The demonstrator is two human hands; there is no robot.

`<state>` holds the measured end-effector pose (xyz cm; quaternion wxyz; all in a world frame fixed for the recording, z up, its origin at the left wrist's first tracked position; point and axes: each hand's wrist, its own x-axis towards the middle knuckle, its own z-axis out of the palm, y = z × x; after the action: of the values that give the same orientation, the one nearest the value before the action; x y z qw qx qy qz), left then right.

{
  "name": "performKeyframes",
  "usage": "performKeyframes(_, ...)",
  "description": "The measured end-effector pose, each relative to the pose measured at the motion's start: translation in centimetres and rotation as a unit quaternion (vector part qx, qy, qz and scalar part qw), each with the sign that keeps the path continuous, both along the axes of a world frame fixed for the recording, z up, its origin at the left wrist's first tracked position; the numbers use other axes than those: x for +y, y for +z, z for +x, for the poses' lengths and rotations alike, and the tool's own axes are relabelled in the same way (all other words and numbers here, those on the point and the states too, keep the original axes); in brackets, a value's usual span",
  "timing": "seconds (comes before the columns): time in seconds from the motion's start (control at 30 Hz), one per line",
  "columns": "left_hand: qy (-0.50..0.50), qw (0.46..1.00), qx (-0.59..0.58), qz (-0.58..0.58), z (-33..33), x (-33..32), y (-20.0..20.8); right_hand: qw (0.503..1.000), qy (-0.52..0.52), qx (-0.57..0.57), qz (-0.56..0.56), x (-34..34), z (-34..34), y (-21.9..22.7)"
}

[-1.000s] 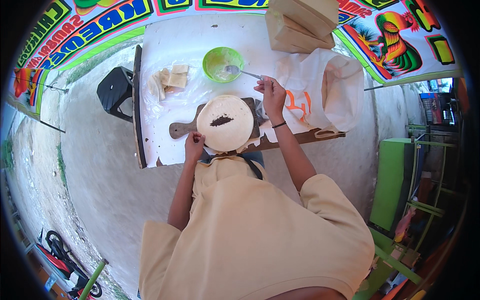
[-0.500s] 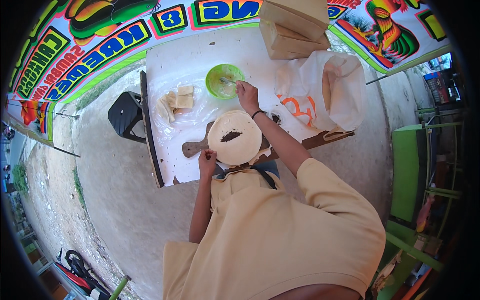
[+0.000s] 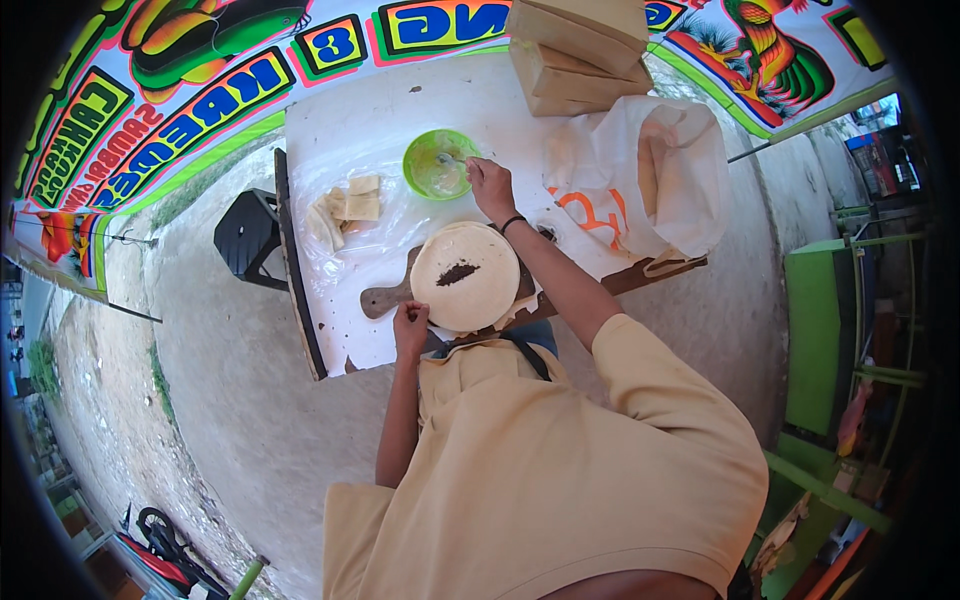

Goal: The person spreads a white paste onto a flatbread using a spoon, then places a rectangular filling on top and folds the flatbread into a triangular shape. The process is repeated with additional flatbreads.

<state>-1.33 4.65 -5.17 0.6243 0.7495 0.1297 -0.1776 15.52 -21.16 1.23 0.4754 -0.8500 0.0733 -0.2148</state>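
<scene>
My right hand (image 3: 490, 187) is closed round the handle of a spoon (image 3: 447, 158), whose bowl end sits in a pale, wet mixture inside a green bowl (image 3: 408, 172). Closer to me, a stack of thin round wrappers (image 3: 480, 290) lies on a wooden board with a handle (image 3: 382, 300). A dark brown strip of filling (image 3: 457, 274) runs across the top wrapper. My left hand (image 3: 411, 328) is closed at the stack's near left edge; whether its fingers pinch a wrapper is too small to tell. Several folded, pale pieces (image 3: 362, 205) rest on clear plastic left of the bowl.
A white plastic bag (image 3: 690, 170) stands open at the table's right, with brown cardboard boxes (image 3: 580, 60) behind it. The white tabletop (image 3: 350, 110) has worn edges. A black stool (image 3: 247, 235) stands left of the table, and a printed banner (image 3: 240, 100) hangs beyond.
The view has shifted slightly. My right hand stays at the green bowl with the spoon, and my left hand stays beside the wrappers.
</scene>
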Motion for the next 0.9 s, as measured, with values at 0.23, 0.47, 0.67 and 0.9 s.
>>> performKeyframes(0.23, 0.013, 1.0, -0.007, 0.006, -0.1, 0.1, -0.2, 0.998, 0.058, 0.025, -0.025, -0.3, -1.0, 1.5)
performKeyframes(0.47, 0.031, 1.0, -0.003, -0.001, 0.0, -0.4, 0.9, 0.983, 0.043, 0.02, -0.18, -0.8, -0.5, 4.6)
performKeyframes(0.67, 0.043, 0.999, -0.02, -0.005, 0.0, -0.5, 0.1, 0.987, 0.009, 0.026, -0.158, 1.1, -0.2, 2.5)
performKeyframes(0.9, 0.033, 0.999, -0.004, -0.003, 0.0, -0.2, -0.3, 0.922, -0.092, 0.18, 0.331, 1.0, 0.2, 2.2)
